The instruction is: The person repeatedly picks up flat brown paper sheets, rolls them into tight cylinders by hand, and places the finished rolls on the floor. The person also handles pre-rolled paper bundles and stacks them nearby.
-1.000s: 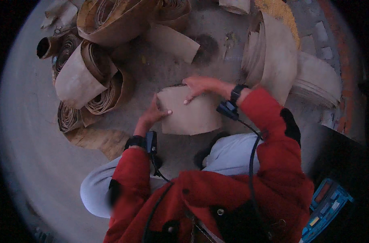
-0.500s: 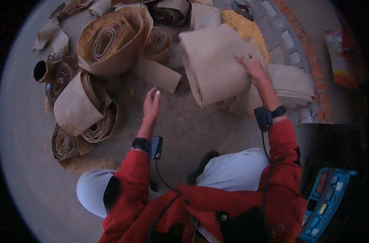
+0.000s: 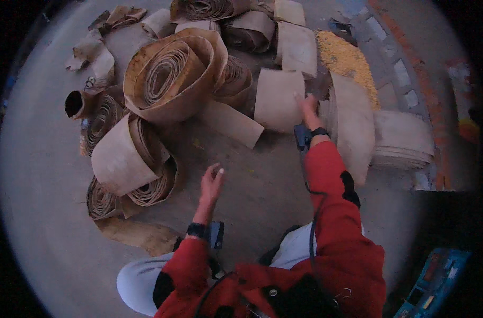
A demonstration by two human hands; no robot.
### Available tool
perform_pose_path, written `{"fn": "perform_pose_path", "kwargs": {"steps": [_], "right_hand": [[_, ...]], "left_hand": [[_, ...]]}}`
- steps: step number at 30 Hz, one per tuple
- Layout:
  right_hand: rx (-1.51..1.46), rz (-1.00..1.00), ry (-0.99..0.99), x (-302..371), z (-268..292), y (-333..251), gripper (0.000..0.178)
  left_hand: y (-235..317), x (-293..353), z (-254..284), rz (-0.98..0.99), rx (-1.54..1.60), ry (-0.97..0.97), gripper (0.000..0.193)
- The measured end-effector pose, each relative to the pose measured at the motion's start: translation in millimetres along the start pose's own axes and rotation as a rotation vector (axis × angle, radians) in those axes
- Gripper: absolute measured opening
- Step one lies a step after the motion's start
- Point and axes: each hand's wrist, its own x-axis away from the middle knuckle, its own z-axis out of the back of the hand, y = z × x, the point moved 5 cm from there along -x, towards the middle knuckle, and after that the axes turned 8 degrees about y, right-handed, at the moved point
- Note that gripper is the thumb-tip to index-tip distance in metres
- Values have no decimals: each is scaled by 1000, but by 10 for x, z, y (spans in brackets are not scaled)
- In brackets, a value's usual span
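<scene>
My right hand (image 3: pixel 308 110) reaches forward with fingers apart, at the right edge of a pale tan roll of sheet material (image 3: pixel 279 100). Whether the fingertips touch that roll is hard to tell. Just right of this hand a larger tan roll (image 3: pixel 355 124) stands on the ground. It leans near a flatter layered roll (image 3: pixel 403 138). My left hand (image 3: pixel 212 183) hangs over bare ground with loosely bent fingers and nothing in it. The closest thing ahead of it is a loose strip end (image 3: pixel 231 122) from the large brown coil (image 3: pixel 172 77).
More worn rolls (image 3: pixel 124 156) are heaped at the left, some partly unwound. Further coils (image 3: pixel 249 32) lie at the back. A patch of yellow grain (image 3: pixel 345 58) lies behind the right rolls, along a brick edging (image 3: pixel 419 79). A blue crate-like object (image 3: pixel 432 286) sits at lower right.
The tan roll that my right hand was on now stands further right, beside the layered roll. My right hand has left it and moved to the smaller roll. My left hand stays empty.
</scene>
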Motion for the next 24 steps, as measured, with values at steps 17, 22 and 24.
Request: {"fn": "perform_pose_path", "kwargs": {"steps": [17,22,24], "right_hand": [[-79,1300,101,2030,381,-2923,71],[120,1470,175,2349,127,-3690,55],[270,1459,45,2290,-17,-3886,49]], "left_hand": [[180,-282,-146,111,191,46,42],[87,-335,-137,88,235,-40,40],[57,-404,-136,88,273,-65,38]]}}
